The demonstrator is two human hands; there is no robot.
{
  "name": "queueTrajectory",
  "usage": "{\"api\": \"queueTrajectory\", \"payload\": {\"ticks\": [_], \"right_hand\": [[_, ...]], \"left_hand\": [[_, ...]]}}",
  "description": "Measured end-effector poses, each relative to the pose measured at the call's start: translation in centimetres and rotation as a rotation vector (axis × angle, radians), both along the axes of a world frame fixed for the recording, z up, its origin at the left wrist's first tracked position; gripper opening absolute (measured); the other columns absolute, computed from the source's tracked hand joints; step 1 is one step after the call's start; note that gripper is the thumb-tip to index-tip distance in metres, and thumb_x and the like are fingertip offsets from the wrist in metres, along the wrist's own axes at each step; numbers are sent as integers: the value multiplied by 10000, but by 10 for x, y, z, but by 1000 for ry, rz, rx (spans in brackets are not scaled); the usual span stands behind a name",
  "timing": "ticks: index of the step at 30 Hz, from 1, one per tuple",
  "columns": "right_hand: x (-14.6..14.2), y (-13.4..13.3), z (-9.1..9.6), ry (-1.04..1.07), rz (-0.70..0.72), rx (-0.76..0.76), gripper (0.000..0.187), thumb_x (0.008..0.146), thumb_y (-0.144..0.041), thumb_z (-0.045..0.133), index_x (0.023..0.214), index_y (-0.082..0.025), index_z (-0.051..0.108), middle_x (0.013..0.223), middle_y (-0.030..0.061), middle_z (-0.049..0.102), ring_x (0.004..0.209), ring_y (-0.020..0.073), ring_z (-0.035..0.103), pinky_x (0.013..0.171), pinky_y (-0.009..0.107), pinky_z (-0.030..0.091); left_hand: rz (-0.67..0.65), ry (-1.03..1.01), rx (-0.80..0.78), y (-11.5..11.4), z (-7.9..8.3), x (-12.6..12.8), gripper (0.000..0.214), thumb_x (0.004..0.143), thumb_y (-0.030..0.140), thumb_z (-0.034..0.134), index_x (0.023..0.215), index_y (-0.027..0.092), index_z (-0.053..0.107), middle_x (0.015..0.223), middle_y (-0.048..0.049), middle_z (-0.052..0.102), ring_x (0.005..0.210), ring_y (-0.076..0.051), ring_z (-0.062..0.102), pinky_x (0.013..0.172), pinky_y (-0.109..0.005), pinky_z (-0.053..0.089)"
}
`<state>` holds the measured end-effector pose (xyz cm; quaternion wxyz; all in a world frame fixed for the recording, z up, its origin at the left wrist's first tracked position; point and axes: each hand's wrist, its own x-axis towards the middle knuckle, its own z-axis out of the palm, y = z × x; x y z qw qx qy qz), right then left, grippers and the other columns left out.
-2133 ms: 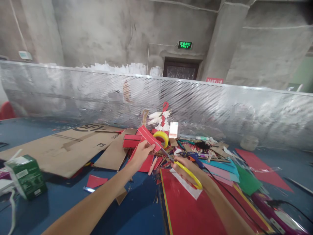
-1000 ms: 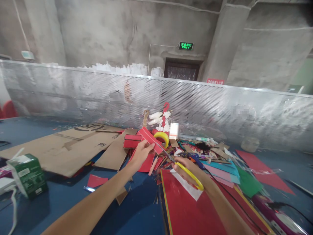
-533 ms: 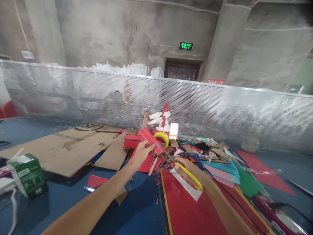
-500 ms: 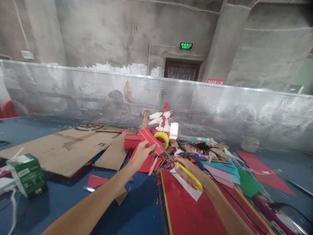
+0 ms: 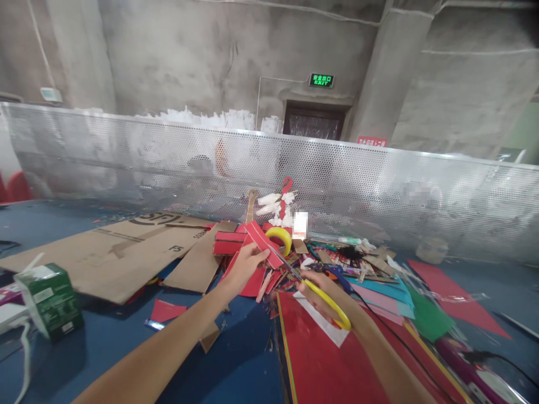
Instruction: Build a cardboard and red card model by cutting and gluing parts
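Observation:
My left hand [image 5: 248, 262] pinches a flat red strip [image 5: 261, 240], which slants down to the right. In my right hand [image 5: 322, 289] is a pair of scissors [image 5: 334, 311] with yellow handles, fingers wrapped around the loops. The scissor blades point up and left, and they meet the lower right part of the strip. Whether they are cutting into it I cannot tell. Right behind the strip stands a yellow roll of tape [image 5: 279, 238]. A red folded piece [image 5: 227, 243] lies left of it. Beneath my right hand are red sheets [image 5: 328, 359] and a white paper scrap [image 5: 326, 324].
Large cardboard pieces [image 5: 126, 261] cover the left of the blue table [image 5: 248, 359]. A green box [image 5: 50, 303] stands at left. Paper scraps, coloured sheets [image 5: 429, 314] and a glue gun [image 5: 337, 274] with its cord fill the right. A perforated metal screen [image 5: 168, 163] borders the back.
Almost nothing differs. The whole view has shifted very slightly; both hands, the red strip and the scissors keep nearly the same pose.

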<state>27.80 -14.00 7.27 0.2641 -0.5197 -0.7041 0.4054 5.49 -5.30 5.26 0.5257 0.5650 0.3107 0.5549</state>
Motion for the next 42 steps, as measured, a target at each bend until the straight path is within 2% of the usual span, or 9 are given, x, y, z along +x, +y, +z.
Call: {"api": "queueTrajectory", "payload": {"ticks": [5,12,18,33,42], "right_hand": [[5,1,0,-32,42,71,386,896,-579,551,975,-202,520,576,-80,458,319,45,375,282,141,311],[8,2,-5,-31,92,111,482,900,-657,495,1035,-195,510,562,-88,418,329,55,377,291,153,333],[6,3,-8,-32,91,124,495,895,-660,501,1050,-190,515,572,-86,418,323,49,362,285,152,319],[-2,0,-3,-27,-31,47,365,866,-552,597,963,-203,545,552,-79,462,307,48,362,265,143,290],[3,6,-8,-13,18,27,423,863,-607,591,985,-206,531,552,-91,441,302,39,341,273,141,267]], "left_hand": [[-9,-27,6,4,-2,-4,305,730,441,767,779,171,634,696,-11,673,612,-158,620,662,-306,523],[47,28,29,4,-2,-4,330,737,473,751,735,162,639,649,-24,672,587,-163,620,637,-297,499],[-8,33,2,1,-1,-1,318,739,458,747,728,153,661,648,-34,686,594,-165,627,633,-290,487],[-27,31,-29,2,-4,-1,328,721,456,769,721,150,653,635,-30,677,579,-154,614,629,-281,474],[5,30,-13,8,-7,-4,346,736,484,742,731,159,623,629,-10,667,579,-154,616,608,-274,481]]}}
